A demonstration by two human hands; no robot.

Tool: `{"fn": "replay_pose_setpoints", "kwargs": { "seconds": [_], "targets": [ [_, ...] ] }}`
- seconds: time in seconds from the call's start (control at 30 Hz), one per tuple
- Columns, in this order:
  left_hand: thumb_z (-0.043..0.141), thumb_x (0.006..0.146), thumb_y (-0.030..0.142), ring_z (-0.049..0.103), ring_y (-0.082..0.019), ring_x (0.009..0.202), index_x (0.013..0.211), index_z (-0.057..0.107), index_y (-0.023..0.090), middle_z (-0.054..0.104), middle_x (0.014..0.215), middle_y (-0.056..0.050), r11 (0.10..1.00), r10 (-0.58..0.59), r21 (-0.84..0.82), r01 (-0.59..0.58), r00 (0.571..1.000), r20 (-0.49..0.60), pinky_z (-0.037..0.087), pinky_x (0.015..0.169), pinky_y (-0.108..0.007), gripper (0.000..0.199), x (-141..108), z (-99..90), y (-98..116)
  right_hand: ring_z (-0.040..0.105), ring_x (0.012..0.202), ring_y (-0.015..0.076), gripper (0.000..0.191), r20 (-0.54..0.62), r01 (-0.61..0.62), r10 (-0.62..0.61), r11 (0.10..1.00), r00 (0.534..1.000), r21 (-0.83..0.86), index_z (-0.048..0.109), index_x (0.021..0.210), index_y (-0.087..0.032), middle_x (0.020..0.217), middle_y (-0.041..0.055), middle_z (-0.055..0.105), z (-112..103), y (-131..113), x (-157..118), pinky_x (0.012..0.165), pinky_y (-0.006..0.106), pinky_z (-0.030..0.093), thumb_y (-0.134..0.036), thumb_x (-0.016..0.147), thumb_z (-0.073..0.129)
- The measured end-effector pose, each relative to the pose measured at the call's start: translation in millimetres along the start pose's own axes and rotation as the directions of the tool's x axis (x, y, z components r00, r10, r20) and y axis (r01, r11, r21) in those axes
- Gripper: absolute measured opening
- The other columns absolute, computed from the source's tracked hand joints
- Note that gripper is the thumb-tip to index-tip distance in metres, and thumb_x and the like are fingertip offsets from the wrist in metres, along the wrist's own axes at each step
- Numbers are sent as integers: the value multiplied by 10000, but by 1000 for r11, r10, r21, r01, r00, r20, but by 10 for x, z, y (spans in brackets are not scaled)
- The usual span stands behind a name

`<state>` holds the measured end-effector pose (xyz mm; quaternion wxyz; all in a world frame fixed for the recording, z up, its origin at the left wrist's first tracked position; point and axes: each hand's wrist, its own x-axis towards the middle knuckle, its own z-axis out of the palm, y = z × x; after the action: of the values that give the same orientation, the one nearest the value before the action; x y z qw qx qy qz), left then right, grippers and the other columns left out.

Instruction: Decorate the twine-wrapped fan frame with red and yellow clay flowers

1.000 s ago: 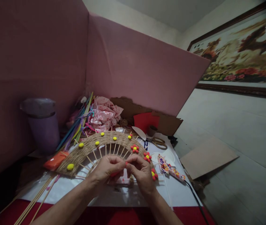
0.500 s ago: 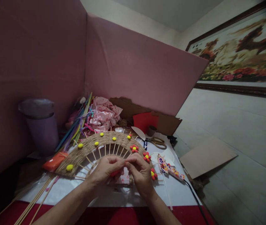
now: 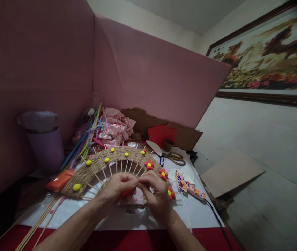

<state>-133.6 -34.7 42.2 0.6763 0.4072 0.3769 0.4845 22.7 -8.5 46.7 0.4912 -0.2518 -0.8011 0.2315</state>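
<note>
A woven arch of twine on thin sticks (image 3: pixel 96 168) lies on the white sheet, dotted with yellow discs. Red flowers with yellow centres (image 3: pixel 163 174) sit along its right side. Over the arch's inner edge, my left hand (image 3: pixel 123 188) is closed round a piece of red clay (image 3: pixel 126 192), partly hidden by the fingers. My right hand (image 3: pixel 152 191) pinches at the left fingertips; whatever is between its fingers is too small to make out. The fingertips of both hands meet.
An orange packet (image 3: pixel 58 180) and thin sticks (image 3: pixel 38 223) lie left. Scissors (image 3: pixel 176 158) and a patterned glue gun (image 3: pixel 190 188) with a black cord are right. Behind stand a purple bin (image 3: pixel 46 148), crumpled pink cloth (image 3: pixel 117 127), a small brown cup (image 3: pixel 168 144) and red paper (image 3: pixel 161 135).
The whole view has shifted slightly. My right fingers have moved a little against my left fingertips, and both hands stay together over the arch.
</note>
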Motion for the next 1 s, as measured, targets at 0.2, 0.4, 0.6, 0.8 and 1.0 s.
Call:
{"fn": "replay_pose_setpoints", "kwargs": {
  "seconds": [0.2, 0.4, 0.6, 0.8, 1.0],
  "targets": [
    [682, 694, 385, 342, -40, 389, 681, 571, 144, 490, 520, 42, 1000, -2, 4, 2, 1000, 0, 187, 377, -174, 266, -7, 6, 13, 545, 698, 144, 104, 39, 16, -16, 1000, 999, 8, 660, 849, -188, 788, 42, 564, -48, -23, 15, 619, 268, 454, -163, 827, 561],
    [677, 667, 364, 345, -45, 394, 667, 582, 143, 472, 491, 47, 999, 0, 45, 2, 999, -47, 189, 375, -166, 240, 1, 9, 2, 548, 706, 150, 92, 66, 24, -25, 1000, 998, 11, 658, 851, -191, 787, 43, 578, -53, -8, 28, 607, 269, 452, -180, 825, 570],
    [639, 708, 360, 330, -51, 398, 707, 584, 144, 450, 496, 49, 998, 34, 56, -32, 999, -21, 195, 368, -170, 222, -25, 23, 13, 544, 706, 145, 81, 52, 24, -24, 1000, 998, 7, 646, 843, -183, 779, 39, 568, -66, -4, 28, 626, 270, 451, -164, 827, 568],
    [643, 691, 348, 318, -45, 372, 668, 545, 158, 465, 478, 54, 997, 36, 75, -33, 999, -41, 183, 351, -162, 215, -14, 30, 6, 555, 702, 150, 105, 71, 53, -52, 998, 996, -13, 654, 867, -195, 783, 41, 588, -60, 6, 19, 612, 269, 459, -157, 812, 573],
    [633, 675, 341, 310, -40, 323, 595, 520, 164, 466, 426, 61, 983, 66, 175, -50, 994, -84, 194, 324, -165, 225, 12, 40, -9, 570, 733, 157, 152, 99, 100, -95, 994, 991, -43, 648, 877, -198, 799, 48, 592, -38, 44, -14, 634, 273, 461, -122, 823, 528]
  ]
}}
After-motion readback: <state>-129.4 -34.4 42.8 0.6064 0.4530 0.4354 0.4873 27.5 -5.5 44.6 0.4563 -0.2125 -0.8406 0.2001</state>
